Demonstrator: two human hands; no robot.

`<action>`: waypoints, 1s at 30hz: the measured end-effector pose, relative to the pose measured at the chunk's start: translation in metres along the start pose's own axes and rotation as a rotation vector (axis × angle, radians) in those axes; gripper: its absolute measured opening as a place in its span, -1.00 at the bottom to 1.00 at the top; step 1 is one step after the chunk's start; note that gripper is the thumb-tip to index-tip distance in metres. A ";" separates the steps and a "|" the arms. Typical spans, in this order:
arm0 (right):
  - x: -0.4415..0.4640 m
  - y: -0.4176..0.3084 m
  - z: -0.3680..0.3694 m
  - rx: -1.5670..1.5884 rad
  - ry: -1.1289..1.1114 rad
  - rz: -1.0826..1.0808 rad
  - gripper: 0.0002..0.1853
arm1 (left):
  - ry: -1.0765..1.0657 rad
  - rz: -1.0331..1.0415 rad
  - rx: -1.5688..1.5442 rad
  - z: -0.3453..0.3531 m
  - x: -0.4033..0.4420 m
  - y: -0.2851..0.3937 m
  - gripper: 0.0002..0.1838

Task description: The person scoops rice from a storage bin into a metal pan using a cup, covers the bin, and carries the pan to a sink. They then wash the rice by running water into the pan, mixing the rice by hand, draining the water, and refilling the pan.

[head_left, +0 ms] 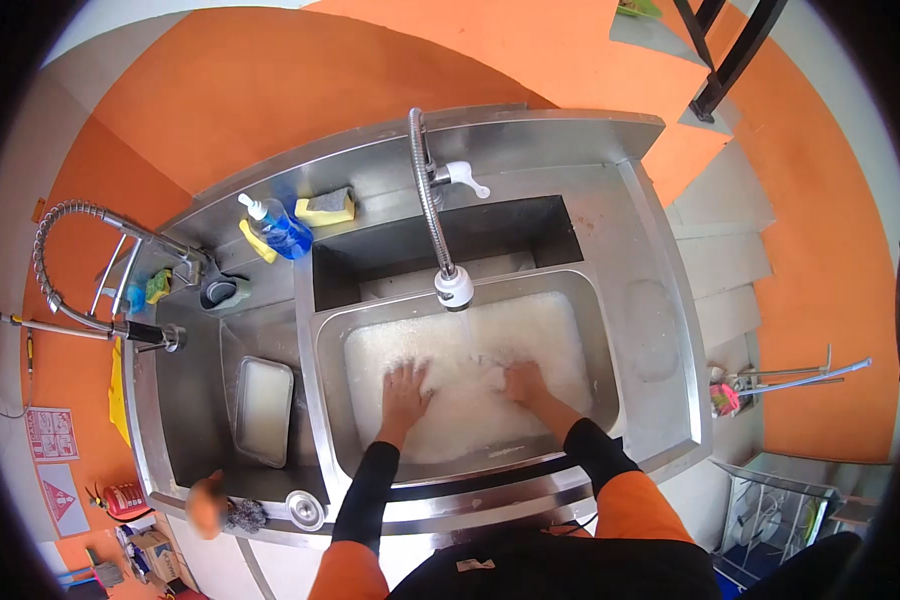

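A large metal tub (602, 345) sits in the right sink basin, full of cloudy whitish water (470, 420) with a pale mass beneath that I cannot make out clearly. My left hand (406, 395) lies flat in the water on the left side, fingers spread and partly covered. To the right, my right hand (522, 382) dips in with fingers stretched and their tips blurred by the water. Neither hand shows anything held. Over the tub's back rim hangs the white faucet head (454, 287) on a flexible metal hose, with a thin stream seeming to fall between my hands.
In the left basin lies a metal tray (265, 412) of whitish liquid. A spring-hose sprayer (150, 335) arches over that basin. Behind are a blue soap bottle (285, 232) and a sponge (326, 207). A drain strainer (306, 510) and scrubber (246, 515) rest along the front edge.
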State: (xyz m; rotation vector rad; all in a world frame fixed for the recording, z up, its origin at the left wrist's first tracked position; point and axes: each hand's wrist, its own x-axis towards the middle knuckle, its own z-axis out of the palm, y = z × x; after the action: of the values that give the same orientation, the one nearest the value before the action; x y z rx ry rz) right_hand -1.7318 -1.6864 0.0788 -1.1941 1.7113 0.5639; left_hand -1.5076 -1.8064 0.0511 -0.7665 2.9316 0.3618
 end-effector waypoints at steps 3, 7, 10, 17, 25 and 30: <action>0.049 0.015 0.064 -0.199 0.799 -0.440 -0.35 | -0.058 0.023 0.185 0.002 0.000 0.016 -0.38; 0.003 0.016 0.025 -0.027 0.709 -0.455 -0.42 | -0.070 -0.022 -0.161 0.004 -0.010 -0.001 -0.46; 0.010 -0.001 0.035 -0.163 0.710 -0.111 -0.46 | -0.061 -0.128 0.055 0.021 0.004 0.020 -0.50; 0.012 -0.009 0.018 -0.102 0.732 -0.202 -0.73 | -0.258 -0.253 -0.203 -0.019 0.017 0.025 -0.52; 0.024 -0.023 -0.032 0.734 0.539 -0.259 -0.82 | -0.045 -0.341 -0.876 -0.077 0.098 0.064 -0.68; 0.052 -0.045 -0.036 2.238 0.443 -0.552 -0.67 | -0.001 -0.611 -2.047 -0.073 0.145 0.081 -0.81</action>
State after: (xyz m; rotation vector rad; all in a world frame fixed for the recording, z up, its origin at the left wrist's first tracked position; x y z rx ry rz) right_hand -1.7115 -1.7571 0.0553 0.0799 1.0674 -1.6930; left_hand -1.6756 -1.8243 0.1175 -1.3994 1.0513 2.9861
